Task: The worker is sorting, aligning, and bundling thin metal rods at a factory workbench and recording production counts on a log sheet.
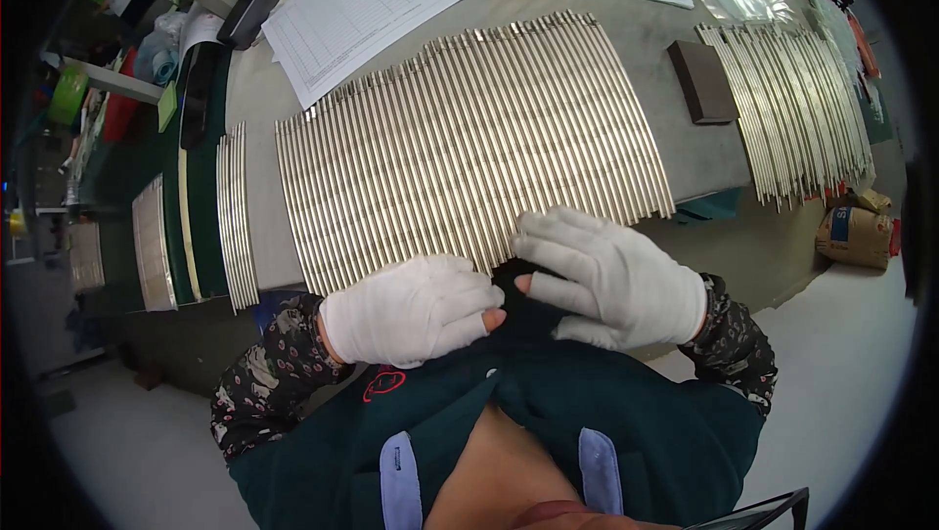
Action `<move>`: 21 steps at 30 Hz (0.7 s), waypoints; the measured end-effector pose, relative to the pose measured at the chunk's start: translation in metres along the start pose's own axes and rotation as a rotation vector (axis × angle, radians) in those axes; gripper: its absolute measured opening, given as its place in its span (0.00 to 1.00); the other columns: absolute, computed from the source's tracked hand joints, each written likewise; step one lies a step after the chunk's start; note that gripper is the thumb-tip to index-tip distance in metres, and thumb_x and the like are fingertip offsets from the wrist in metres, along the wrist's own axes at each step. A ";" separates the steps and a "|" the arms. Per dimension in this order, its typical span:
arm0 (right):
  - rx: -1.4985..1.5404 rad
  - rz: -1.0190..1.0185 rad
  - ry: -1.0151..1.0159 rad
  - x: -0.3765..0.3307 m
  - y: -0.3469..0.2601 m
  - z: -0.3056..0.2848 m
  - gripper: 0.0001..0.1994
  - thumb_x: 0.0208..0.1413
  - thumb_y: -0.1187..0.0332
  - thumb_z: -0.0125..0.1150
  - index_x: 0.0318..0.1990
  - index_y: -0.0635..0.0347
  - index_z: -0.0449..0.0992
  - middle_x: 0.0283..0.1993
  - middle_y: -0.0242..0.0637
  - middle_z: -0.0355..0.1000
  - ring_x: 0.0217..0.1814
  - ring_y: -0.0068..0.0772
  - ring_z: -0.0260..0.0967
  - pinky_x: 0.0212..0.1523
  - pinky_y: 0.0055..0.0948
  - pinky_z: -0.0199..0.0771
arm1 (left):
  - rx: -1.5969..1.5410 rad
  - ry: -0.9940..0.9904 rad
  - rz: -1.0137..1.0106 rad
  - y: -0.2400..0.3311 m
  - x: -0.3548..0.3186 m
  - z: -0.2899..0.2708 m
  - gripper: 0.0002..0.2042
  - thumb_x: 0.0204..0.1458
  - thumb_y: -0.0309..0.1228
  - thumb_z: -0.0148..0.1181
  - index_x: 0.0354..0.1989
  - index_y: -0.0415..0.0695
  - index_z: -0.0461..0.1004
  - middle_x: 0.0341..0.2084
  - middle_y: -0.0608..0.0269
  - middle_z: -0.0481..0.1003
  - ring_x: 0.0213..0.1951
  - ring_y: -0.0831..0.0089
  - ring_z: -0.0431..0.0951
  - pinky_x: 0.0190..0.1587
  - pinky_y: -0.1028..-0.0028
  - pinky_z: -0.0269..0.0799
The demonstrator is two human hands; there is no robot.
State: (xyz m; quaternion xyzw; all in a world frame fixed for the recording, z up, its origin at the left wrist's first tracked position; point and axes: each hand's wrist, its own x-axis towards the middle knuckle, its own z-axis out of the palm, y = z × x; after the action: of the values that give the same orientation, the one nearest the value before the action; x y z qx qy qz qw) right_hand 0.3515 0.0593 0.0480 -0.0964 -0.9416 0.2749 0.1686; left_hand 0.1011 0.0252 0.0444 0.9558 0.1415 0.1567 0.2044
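Right hand point(611, 276), in a white glove with bare fingertips, lies flat and palm down on the near ends of the rods point(469, 149). Its fingers are spread wide and point leftward; it grips nothing, only presses. The wrist bends in from the lower right, patterned sleeve point(738, 334) pushed up to the cuff.

Left hand point(411, 310), gloved the same way, sits just beside the right one at the table's near edge. Its fingers are curled in a loose fist, one bare fingertip showing toward the right hand. Whether it pinches a rod end cannot be told; the knuckles hide it.

The rods lie side by side in one broad sheet running away from both hands, near ends overhanging the grey table point(675, 90) slightly.

Risks, as judged:
- The round rods are loose; an uneven push from the flat right palm could roll several out of line or over each other.
- The overhanging near ends could tip off the edge toward the person's lap if pressed down.
- Bare fingertips may get nipped between rods.

Further out: a second rod batch point(797, 110) well to the right, a dark block point(702, 80) between the batches, a narrow bundle point(235, 217) to the left, and paper forms point(377, 2) beyond.
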 end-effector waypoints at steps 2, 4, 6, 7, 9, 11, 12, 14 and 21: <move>-0.262 0.076 0.215 0.001 0.024 -0.020 0.30 0.42 0.57 0.58 0.53 0.65 0.62 0.55 0.55 0.57 0.60 0.58 0.53 0.59 0.46 0.55 | 0.213 0.276 -0.114 -0.012 -0.026 -0.017 0.18 0.42 0.23 0.56 0.44 0.39 0.67 0.36 0.56 0.72 0.35 0.61 0.75 0.36 0.68 0.71; -0.481 0.342 0.327 0.004 0.050 -0.014 0.32 0.45 0.54 0.56 0.54 0.66 0.60 0.56 0.57 0.56 0.60 0.62 0.51 0.58 0.48 0.54 | 0.384 0.296 -0.347 -0.024 -0.046 -0.040 0.22 0.41 0.23 0.56 0.49 0.41 0.65 0.41 0.56 0.72 0.41 0.60 0.74 0.44 0.66 0.68; -0.519 0.368 0.069 0.026 0.046 0.012 0.32 0.48 0.49 0.52 0.54 0.65 0.60 0.57 0.56 0.55 0.62 0.57 0.49 0.60 0.48 0.50 | 0.400 0.343 -0.598 -0.034 -0.074 -0.040 0.21 0.43 0.25 0.58 0.49 0.40 0.67 0.45 0.55 0.71 0.46 0.59 0.71 0.48 0.66 0.66; -0.371 0.169 -0.050 0.035 0.029 0.018 0.32 0.47 0.49 0.53 0.53 0.65 0.61 0.56 0.54 0.56 0.62 0.55 0.50 0.60 0.47 0.51 | 0.420 0.372 -0.657 -0.035 -0.085 -0.040 0.20 0.44 0.27 0.58 0.49 0.40 0.67 0.45 0.55 0.70 0.47 0.59 0.71 0.49 0.66 0.65; -0.069 -0.106 -0.187 0.042 0.007 0.025 0.31 0.44 0.51 0.56 0.51 0.65 0.63 0.55 0.52 0.58 0.61 0.51 0.52 0.60 0.44 0.52 | 0.369 0.413 -0.754 -0.040 -0.110 -0.031 0.20 0.48 0.32 0.57 0.50 0.40 0.67 0.47 0.54 0.70 0.51 0.58 0.68 0.52 0.66 0.62; 0.037 -0.154 -0.149 0.059 -0.003 0.008 0.27 0.39 0.56 0.60 0.46 0.66 0.66 0.52 0.51 0.60 0.59 0.50 0.55 0.60 0.40 0.54 | 0.371 0.393 -0.787 -0.037 -0.118 -0.024 0.21 0.53 0.40 0.51 0.51 0.40 0.65 0.50 0.52 0.67 0.55 0.55 0.64 0.56 0.63 0.58; -0.059 -0.087 -0.002 0.065 0.001 -0.004 0.25 0.37 0.61 0.62 0.43 0.67 0.67 0.51 0.51 0.60 0.57 0.51 0.56 0.59 0.40 0.55 | 0.371 0.398 -0.771 -0.039 -0.122 -0.019 0.22 0.54 0.42 0.49 0.51 0.40 0.65 0.51 0.52 0.66 0.56 0.54 0.62 0.57 0.62 0.56; -0.356 0.173 0.095 0.067 0.000 -0.006 0.23 0.35 0.64 0.63 0.40 0.68 0.68 0.50 0.50 0.61 0.56 0.50 0.58 0.58 0.38 0.57 | 0.344 0.394 -0.810 -0.039 -0.123 -0.011 0.22 0.55 0.45 0.46 0.50 0.40 0.65 0.53 0.51 0.64 0.58 0.52 0.60 0.58 0.60 0.54; -0.432 0.042 0.225 0.056 -0.101 -0.044 0.10 0.41 0.65 0.58 0.31 0.59 0.71 0.26 0.35 0.69 0.28 0.30 0.68 0.26 0.29 0.67 | 0.328 0.396 -0.865 -0.036 -0.129 -0.011 0.23 0.54 0.46 0.46 0.50 0.41 0.65 0.54 0.53 0.63 0.59 0.54 0.58 0.60 0.58 0.52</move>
State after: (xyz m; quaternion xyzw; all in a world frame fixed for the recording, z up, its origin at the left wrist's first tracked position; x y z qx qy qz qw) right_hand 0.3068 0.0116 0.1530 -0.1798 -0.9517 0.0580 0.2422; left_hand -0.0274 0.0177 0.0067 0.7809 0.5838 0.2118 0.0669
